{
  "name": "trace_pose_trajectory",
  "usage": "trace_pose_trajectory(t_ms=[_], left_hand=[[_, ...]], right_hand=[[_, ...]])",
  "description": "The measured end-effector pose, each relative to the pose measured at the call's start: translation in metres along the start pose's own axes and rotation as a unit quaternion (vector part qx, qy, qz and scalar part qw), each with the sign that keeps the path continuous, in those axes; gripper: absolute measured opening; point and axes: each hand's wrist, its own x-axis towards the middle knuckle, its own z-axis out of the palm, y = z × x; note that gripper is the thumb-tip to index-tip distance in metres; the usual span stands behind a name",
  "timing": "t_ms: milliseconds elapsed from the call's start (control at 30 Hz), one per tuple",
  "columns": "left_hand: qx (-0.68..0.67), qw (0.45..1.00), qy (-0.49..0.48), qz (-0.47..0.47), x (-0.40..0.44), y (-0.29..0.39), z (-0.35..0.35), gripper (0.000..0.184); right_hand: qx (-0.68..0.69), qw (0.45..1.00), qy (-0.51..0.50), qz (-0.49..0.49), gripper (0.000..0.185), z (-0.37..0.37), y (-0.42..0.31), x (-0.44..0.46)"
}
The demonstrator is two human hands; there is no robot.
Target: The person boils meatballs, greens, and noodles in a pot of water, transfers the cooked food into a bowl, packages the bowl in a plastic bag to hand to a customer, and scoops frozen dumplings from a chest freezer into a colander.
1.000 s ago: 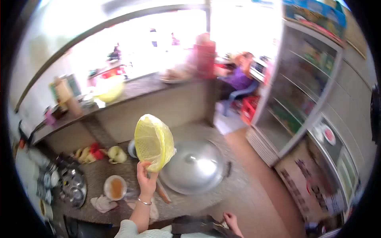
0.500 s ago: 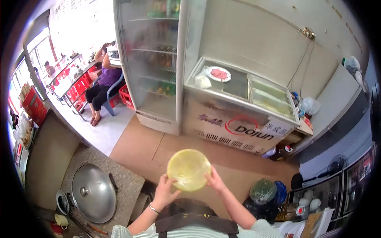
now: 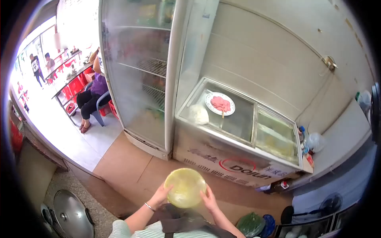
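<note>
- The yellow bowl (image 3: 185,188) is held low in front of the body, over the brown floor (image 3: 131,170), with its round face turned up towards the camera.
- Its left side is gripped by the left hand (image 3: 160,195), with the thumb laid over the rim; a bracelet (image 3: 150,206) is worn on that wrist.
- Its right side is gripped by the right hand (image 3: 209,200), the thumb likewise set at the rim (the fingers underneath are hidden).
- The step in hand is judged to be a two-handed hold on the bowl; whether anything lies inside cannot be made out.
- For any move from this hold, an even grip on both sides would be called for, so that the bowl is not tipped.
- Beyond it stands the chest freezer (image 3: 198,147), on whose top a plate (image 3: 208,104) of pink food (image 3: 220,104) is set, near a white bag (image 3: 199,114).
- At the lower left, a metal lid (image 3: 69,210) is seen on the speckled counter (image 3: 50,186).
</note>
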Motion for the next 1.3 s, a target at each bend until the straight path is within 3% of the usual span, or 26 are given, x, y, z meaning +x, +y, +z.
trace_pose_trajectory(t_ms=[33,100,167,300,367,433,567,733,767,800,833,900,1000,1067,1100,1133,1167,1300], left_hand=[[-0.005,1.0,0.006,-0.003,0.022,0.01,0.001,0.046],[-0.053,0.998,0.017,0.015,0.064,0.031,0.003,0.044],[-0.018,0.998,0.046,0.031,0.097,0.047,0.003,0.043],[-0.02,0.993,0.097,0.065,0.145,0.087,0.01,0.045],[-0.058,0.988,0.131,0.058,0.163,0.086,0.012,0.045],[-0.1,0.967,0.208,0.11,0.18,0.082,0.018,0.045],[-0.225,0.924,0.286,0.117,0.209,0.075,0.048,0.047],[-0.277,0.894,0.328,0.129,0.235,0.055,0.079,0.043],[-0.281,0.888,0.338,0.13,0.238,0.056,0.087,0.043],[-0.285,0.881,0.354,0.135,0.241,0.061,0.094,0.043],[-0.286,0.874,0.367,0.142,0.245,0.067,0.098,0.043],[-0.292,0.864,0.381,0.151,0.25,0.069,0.102,0.042],[-0.269,0.86,0.405,0.156,0.264,0.069,0.089,0.042],[-0.261,0.841,0.444,0.166,0.275,0.073,0.081,0.042],[-0.237,0.862,0.424,0.148,0.284,0.081,0.077,0.042],[-0.212,0.883,0.4,0.125,0.289,0.088,0.073,0.042],[-0.221,0.865,0.425,0.152,0.297,0.1,0.073,0.042],[-0.231,0.885,0.379,0.144,0.336,0.13,0.076,0.041]], right_hand=[[-0.021,0.998,-0.013,-0.054,0.059,-0.001,-0.019,0.022],[-0.052,0.997,-0.015,-0.051,0.061,-0.023,-0.054,0.065],[0.017,0.999,0.007,-0.043,0.054,-0.044,-0.059,0.108],[0.028,0.999,0.026,0.032,0.044,-0.073,-0.071,0.205],[0.012,0.999,-0.037,0.003,0.038,-0.08,-0.091,0.265],[-0.016,0.995,-0.084,-0.057,0.031,-0.086,-0.097,0.34],[-0.177,0.966,-0.132,-0.136,0.026,-0.081,-0.141,0.479],[-0.295,0.91,-0.182,-0.228,0.03,-0.032,-0.159,0.628],[-0.349,0.875,-0.202,-0.268,0.031,-0.019,-0.15,0.658],[-0.4,0.834,-0.219,-0.31,0.032,-0.007,-0.152,0.676],[-0.397,0.832,-0.225,-0.316,0.032,0.0,-0.153,0.69],[-0.554,0.74,-0.256,-0.284,0.031,0.012,-0.153,0.71],[-0.597,0.686,-0.259,-0.327,0.03,0.012,-0.144,0.729],[-0.545,0.718,-0.254,-0.35,0.028,0.013,-0.15,0.725],[-0.519,0.713,-0.252,-0.398,0.027,0.016,-0.147,0.731],[-0.533,0.713,-0.26,-0.373,0.026,0.015,-0.145,0.735],[-0.52,0.727,-0.241,-0.38,0.026,0.017,-0.147,0.735],[-0.518,0.711,-0.211,-0.426,0.023,0.014,-0.142,0.735]])
